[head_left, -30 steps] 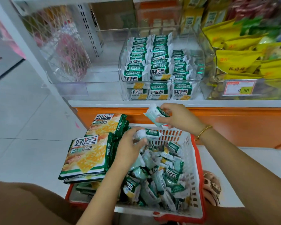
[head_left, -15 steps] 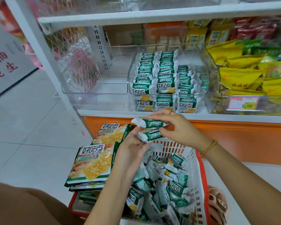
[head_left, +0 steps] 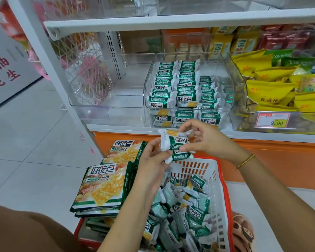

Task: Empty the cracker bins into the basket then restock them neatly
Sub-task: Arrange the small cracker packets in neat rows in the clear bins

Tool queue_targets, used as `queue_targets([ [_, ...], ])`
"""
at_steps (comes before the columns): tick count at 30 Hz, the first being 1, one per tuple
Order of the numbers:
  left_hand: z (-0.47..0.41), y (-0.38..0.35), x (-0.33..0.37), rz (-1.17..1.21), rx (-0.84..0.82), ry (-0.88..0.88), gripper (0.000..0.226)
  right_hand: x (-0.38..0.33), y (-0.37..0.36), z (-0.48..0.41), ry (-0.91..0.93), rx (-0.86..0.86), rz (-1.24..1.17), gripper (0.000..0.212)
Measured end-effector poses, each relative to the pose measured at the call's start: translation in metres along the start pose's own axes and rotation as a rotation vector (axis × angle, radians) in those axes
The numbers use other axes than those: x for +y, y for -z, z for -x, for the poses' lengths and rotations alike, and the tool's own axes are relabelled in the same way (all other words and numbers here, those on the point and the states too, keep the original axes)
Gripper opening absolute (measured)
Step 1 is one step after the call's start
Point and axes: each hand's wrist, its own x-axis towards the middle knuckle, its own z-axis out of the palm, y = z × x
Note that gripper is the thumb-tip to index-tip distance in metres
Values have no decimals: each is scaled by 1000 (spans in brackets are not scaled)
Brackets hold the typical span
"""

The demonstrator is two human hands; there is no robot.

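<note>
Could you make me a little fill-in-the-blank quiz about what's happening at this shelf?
The left hand and right hand hold ___ packets between them.
The basket has a ___ rim.
The price tag reads ___.
Missing words: two; red; 9.90

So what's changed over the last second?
The left hand lifted the lower packet from the basket up under the upper packet in the right hand; both hands now hold the two stacked. The bin and big bags stayed put.
</note>
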Motion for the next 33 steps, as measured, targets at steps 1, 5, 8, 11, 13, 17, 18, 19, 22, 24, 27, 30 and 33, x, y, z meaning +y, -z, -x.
queue_targets([
  [1,0,-1,1,7,-13,1,33,0,3,0,-5,0,-4,46],
  [5,0,-4,6,45,-50,23,42,-7,14,4,-29,51,3,59],
  [8,-2,-3,8,50,-59,43,49,-10,18,6,-46,56,65,63],
  [11,-7,-5,13,116,-37,106,49,-11,14,6,-6,87,197,52],
  [13,-10,-7,18,186,-8,153,45,-12,11,5,9,74,196,53],
  [17,-8,-21,31,300,9,143,27,-20,5,2,16,145,-146,49],
  [18,-6,-27,35,349,19,134,30,-23,3,1,28,209,-178,47],
  [19,-2,-32,38,396,22,126,38,-27,1,1,33,273,-192,45],
  [22,6,-47,39,384,-44,85,38,-35,-6,0,26,430,-190,46],
  [24,9,-57,38,320,-109,75,20,-38,-9,2,57,511,-40,46],
  [27,8,-68,41,227,-136,24,34,-45,-11,6,114,581,190,51],
  [30,-3,-73,54,104,-79,-53,36,-58,-8,8,159,564,250,57],
  [33,-20,-70,75,-95,-44,-137,33,-74,4,7,154,409,267,59],
])
